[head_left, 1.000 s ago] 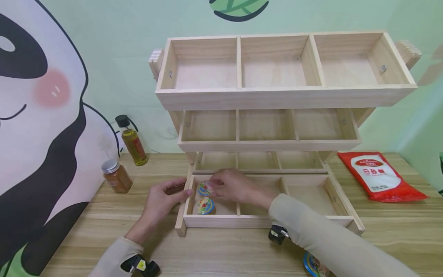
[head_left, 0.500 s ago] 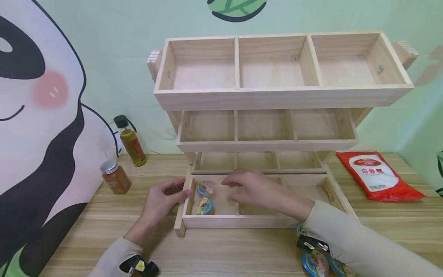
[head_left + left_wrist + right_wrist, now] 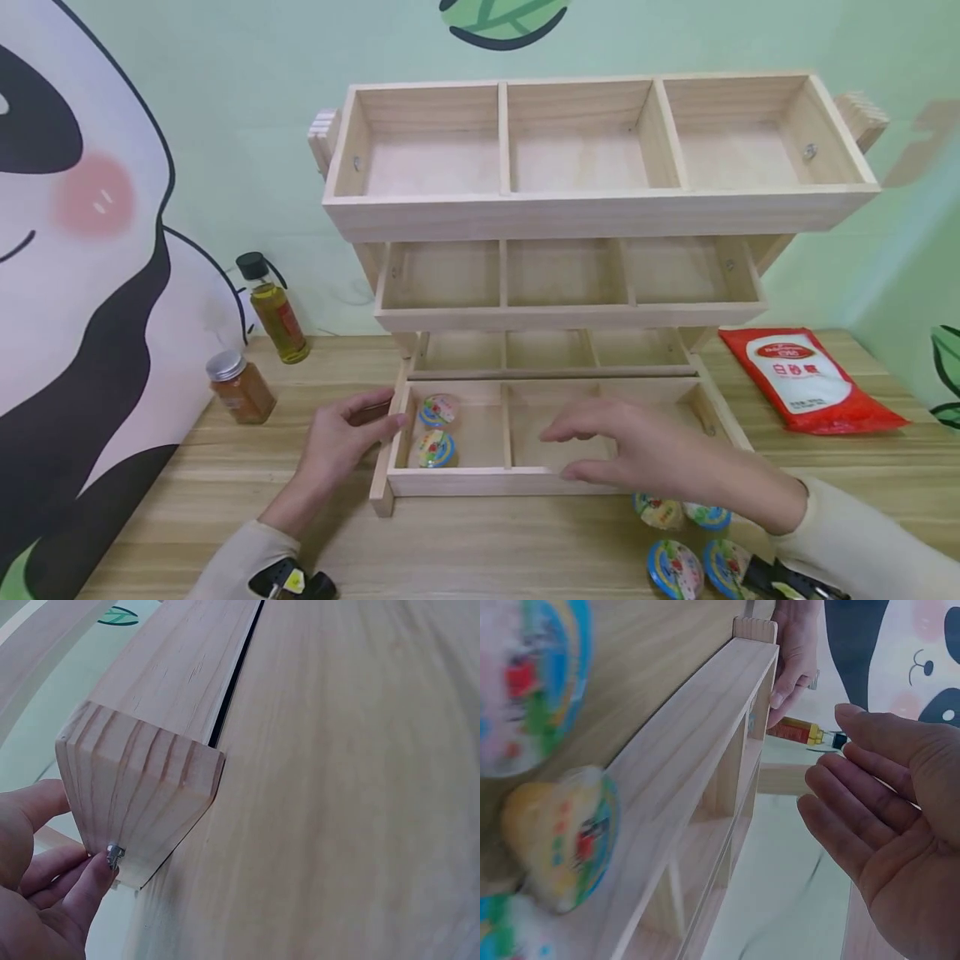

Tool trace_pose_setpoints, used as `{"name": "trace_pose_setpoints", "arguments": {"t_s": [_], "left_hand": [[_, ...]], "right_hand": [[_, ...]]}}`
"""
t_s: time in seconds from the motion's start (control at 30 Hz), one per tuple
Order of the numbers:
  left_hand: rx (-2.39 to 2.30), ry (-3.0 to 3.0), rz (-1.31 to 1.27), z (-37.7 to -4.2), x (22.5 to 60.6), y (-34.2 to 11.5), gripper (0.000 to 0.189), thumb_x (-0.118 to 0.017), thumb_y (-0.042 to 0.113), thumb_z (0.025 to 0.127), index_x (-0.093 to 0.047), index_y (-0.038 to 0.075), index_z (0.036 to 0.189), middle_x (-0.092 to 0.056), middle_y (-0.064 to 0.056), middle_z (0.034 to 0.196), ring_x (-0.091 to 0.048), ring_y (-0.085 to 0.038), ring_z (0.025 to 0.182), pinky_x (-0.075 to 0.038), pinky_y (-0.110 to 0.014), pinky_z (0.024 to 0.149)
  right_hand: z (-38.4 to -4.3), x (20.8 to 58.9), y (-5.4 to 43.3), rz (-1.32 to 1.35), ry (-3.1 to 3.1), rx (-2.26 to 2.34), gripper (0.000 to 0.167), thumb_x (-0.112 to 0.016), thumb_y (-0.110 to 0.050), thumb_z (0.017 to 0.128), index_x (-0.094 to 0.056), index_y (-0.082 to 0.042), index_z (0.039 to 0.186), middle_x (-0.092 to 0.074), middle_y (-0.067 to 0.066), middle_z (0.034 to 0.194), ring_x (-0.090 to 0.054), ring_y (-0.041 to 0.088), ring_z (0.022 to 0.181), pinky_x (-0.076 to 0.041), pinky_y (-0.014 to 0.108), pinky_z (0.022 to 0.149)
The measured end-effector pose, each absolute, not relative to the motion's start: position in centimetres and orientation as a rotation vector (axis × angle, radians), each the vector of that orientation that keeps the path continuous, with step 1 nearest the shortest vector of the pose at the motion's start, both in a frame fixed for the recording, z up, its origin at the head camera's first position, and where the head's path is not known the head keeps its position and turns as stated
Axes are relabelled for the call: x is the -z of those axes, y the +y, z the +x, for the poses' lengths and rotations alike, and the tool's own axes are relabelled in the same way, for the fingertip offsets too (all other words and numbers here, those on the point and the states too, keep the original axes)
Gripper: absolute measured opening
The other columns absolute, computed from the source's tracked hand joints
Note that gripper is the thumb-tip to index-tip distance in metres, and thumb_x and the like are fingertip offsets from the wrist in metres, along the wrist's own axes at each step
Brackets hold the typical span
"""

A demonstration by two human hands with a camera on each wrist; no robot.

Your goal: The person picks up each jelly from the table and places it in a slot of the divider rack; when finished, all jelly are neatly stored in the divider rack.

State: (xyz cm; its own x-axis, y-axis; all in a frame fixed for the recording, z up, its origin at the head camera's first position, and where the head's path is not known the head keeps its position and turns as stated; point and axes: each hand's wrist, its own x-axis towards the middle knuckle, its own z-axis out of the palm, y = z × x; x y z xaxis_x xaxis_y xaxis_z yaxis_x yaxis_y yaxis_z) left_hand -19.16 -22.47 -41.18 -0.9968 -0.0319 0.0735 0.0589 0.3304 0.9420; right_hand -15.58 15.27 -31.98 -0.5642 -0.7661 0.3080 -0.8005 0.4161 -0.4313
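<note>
A tiered wooden rack [image 3: 600,217] with divided trays stands before me. Two small jelly cups [image 3: 437,448] with colourful printed lids sit one behind the other in the left compartment of its lowest tray [image 3: 465,483]. My left hand [image 3: 337,442] grips the rack's left side low down; in the left wrist view the thumb [image 3: 90,881] lies by a metal bolt [image 3: 115,856]. Nothing is in my right hand [image 3: 637,437], its fingers spread over the lowest tray's right part. Several more jelly cups [image 3: 675,569] stand on the table at front right, partly hidden by the right arm.
To the left are an oil bottle [image 3: 277,317] with a black cap and a brown jar [image 3: 242,392] with a silver lid. A red and white bag [image 3: 806,383] lies right of the rack. Behind is a green wall [image 3: 225,125] with a panda picture.
My right hand has left the jelly cups in the left compartment and moved right, towards me. The cups on the table have come into view. My left hand keeps its grip on the rack.
</note>
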Motion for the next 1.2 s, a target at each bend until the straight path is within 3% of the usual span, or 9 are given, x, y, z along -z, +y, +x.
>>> {"name": "trace_pose_setpoints", "arguments": {"t_s": [0.33,0.5,1.03,1.2], "left_hand": [[1.725,-2.54,0.013,-19.2,41.1,-22.5,0.053,-0.087,0.021,0.092,-0.069,-0.001,0.137,-0.071,-0.017,0.133,-0.067,-0.029,0.125,-0.054,-0.02,0.092],[1.731,-2.544,0.031,-19.3,41.3,-22.6,0.052,-0.087,0.021,0.092,-0.069,0.0,0.137,-0.071,-0.017,0.133,-0.067,-0.028,0.125,-0.053,-0.018,0.09],[1.749,-2.529,0.019,-19.4,41.2,-22.5,0.052,-0.086,0.019,0.092,-0.069,-0.001,0.138,-0.071,-0.018,0.134,-0.067,-0.029,0.125,-0.055,-0.019,0.088],[1.752,-2.525,0.002,-19.2,41.1,-22.5,0.053,-0.086,0.019,0.092,-0.068,-0.002,0.137,-0.07,-0.019,0.134,-0.066,-0.031,0.126,-0.053,-0.017,0.088]], "right_hand": [[-13.8,33.7,20.3,1.439,-2.523,-0.835,0.04,-0.091,-0.017,0.086,-0.076,-0.022,0.123,-0.073,-0.009,0.116,-0.068,0.01,0.103,-0.057,0.03,0.086],[-13.0,34.2,22.0,1.49,-2.551,-0.863,0.04,-0.089,-0.018,0.09,-0.074,-0.026,0.126,-0.072,-0.013,0.117,-0.07,0.009,0.102,-0.058,0.026,0.085],[-11.1,37.1,25.3,1.527,-2.668,-1.021,0.034,-0.086,-0.025,0.091,-0.077,-0.02,0.123,-0.072,-0.011,0.115,-0.067,0.006,0.096,-0.059,0.027,0.079],[-11.0,37.4,25.7,1.491,-2.757,-1.032,0.037,-0.084,-0.032,0.093,-0.076,-0.02,0.126,-0.072,-0.01,0.119,-0.067,0.006,0.1,-0.059,0.027,0.082]]}}
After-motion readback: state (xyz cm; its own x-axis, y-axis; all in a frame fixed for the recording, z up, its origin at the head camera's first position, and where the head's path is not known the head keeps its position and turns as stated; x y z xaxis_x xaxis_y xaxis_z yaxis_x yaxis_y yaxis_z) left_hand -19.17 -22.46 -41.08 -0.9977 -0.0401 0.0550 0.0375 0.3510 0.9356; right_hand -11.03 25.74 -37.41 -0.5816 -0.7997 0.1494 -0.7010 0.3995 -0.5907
